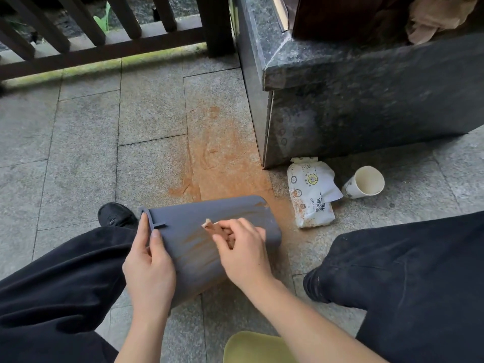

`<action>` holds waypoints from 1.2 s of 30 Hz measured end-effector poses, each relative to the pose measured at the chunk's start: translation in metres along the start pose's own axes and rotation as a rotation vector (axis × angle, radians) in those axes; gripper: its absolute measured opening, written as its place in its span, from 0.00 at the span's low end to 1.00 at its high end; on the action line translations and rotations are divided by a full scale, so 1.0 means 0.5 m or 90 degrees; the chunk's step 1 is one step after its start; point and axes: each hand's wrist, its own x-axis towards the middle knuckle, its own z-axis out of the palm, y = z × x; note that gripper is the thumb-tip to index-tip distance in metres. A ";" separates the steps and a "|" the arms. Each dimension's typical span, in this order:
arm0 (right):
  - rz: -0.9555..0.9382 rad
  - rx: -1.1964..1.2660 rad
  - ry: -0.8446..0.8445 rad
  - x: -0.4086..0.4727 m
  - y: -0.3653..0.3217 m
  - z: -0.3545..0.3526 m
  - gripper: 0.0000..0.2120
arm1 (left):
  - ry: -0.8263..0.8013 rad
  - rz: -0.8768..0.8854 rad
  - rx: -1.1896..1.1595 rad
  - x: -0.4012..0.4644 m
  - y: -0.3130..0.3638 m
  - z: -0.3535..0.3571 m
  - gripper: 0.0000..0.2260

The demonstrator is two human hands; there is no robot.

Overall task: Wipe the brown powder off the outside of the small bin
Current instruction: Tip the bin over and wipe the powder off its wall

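Small bin (209, 224), gray and lying on its side, sits low between the person's two knees, over the stone floor (86, 142). Brown powder (195, 244) is smeared in streaks on the side that faces up. The left hand (149, 268) holds the bin at its rim end, with the thumb and a finger curled around the edge, next to a little gray tab (159, 226) that sticks out there. The right hand (241, 247) is on top of the bin, and its fingers are curled tight around a small wad of wipe (209, 224) that is stained brown. The wad is pressed on the bin's side, right in the powder. More brown powder is spread on the floor behind the bin, in a wide patch (222, 158) that runs up beside a dark stone block (366, 100). A white pack of wipes (310, 195) lies on the floor to the right of the bin, with powder on it too. A paper cup (364, 182) lies tipped over just beside the pack. Black pants (60, 279) cover both legs, and a black shoe (116, 214) shows by the bin's rim.
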 end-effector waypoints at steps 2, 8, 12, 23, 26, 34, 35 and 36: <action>0.081 -0.004 0.018 0.028 0.031 -0.013 0.08 | -0.007 0.001 0.008 0.000 0.003 0.002 0.18; 0.387 0.032 0.071 0.106 0.164 -0.078 0.15 | -0.017 0.014 0.007 -0.002 0.011 0.004 0.18; 0.165 0.066 0.043 0.061 0.050 -0.031 0.11 | -0.030 0.035 0.008 -0.007 0.019 0.009 0.18; 0.177 0.028 0.104 0.040 0.081 -0.073 0.14 | -0.043 0.044 -0.015 -0.009 0.023 0.010 0.18; 0.303 -0.050 0.101 0.060 0.140 -0.076 0.12 | -0.038 0.046 -0.025 -0.006 0.023 0.015 0.18; -0.148 0.032 -0.065 -0.083 -0.066 -0.010 0.13 | -0.044 0.041 -0.023 0.009 0.020 0.011 0.18; -0.189 0.043 -0.091 -0.103 -0.077 -0.010 0.12 | -0.044 0.035 -0.025 0.009 0.018 0.009 0.18; -0.199 0.055 -0.092 -0.109 -0.070 -0.017 0.12 | -0.047 0.033 -0.031 0.007 0.017 0.007 0.18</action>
